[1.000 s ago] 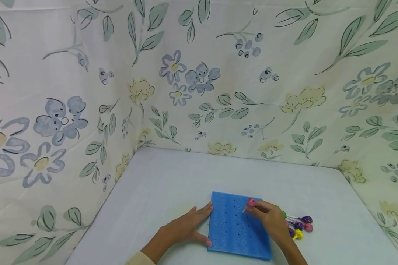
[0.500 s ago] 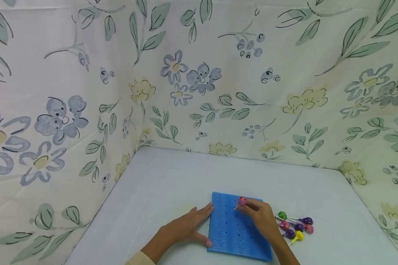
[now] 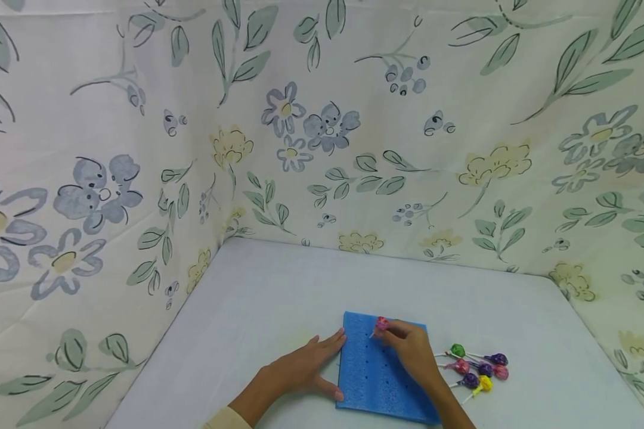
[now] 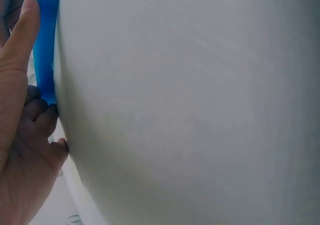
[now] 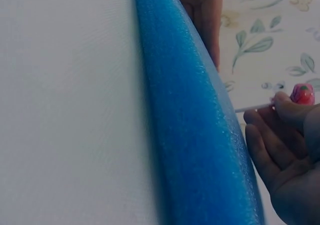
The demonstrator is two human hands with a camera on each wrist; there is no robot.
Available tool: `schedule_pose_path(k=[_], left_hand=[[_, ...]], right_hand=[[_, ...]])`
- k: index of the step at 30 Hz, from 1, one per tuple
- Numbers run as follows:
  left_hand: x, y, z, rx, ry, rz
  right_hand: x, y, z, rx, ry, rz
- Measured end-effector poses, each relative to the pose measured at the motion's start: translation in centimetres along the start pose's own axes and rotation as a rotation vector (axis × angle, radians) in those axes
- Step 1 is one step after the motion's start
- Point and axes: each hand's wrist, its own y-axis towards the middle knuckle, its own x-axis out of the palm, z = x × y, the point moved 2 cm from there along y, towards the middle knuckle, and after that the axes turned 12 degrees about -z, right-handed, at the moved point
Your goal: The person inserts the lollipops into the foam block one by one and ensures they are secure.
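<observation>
A blue foam board (image 3: 354,387) with rows of small holes lies on the white table. My right hand (image 3: 410,351) is over its upper part and pinches a red-pink wrapped lollipop (image 3: 381,323) near the candy end. In the right wrist view the white stick of this lollipop (image 5: 303,94) points at the foam's top face; whether its tip is inside a hole I cannot tell. My left hand (image 3: 300,370) rests against the board's left edge, fingers and thumb spread. The left wrist view shows its thumb and fingers along the blue foam side (image 4: 46,45).
Several wrapped lollipops lie loosely heaped to the right of the board, among them a green one (image 3: 457,350), a yellow one (image 3: 485,383) and a purple one (image 3: 497,358). Floral cloth (image 3: 322,196) walls off the table's back and sides.
My right hand has moved left over the board with the red-pink lollipop, towards the holes near the upper left, uncovering more of the heaped lollipops. My left hand has stayed in place.
</observation>
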Motion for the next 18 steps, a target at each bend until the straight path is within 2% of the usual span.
schedule_pose_path(k=[11,18], left_hand=[[0.0,0.2,0.0,-0.019,0.002,-0.013],[0.1,0.2,-0.1,0.013,0.029,-0.007]], right_hand=[[0.6,0.9,0.0,0.015,-0.055,0.029],[1.0,1.2,0.3,0.036,-0.107,0.031]])
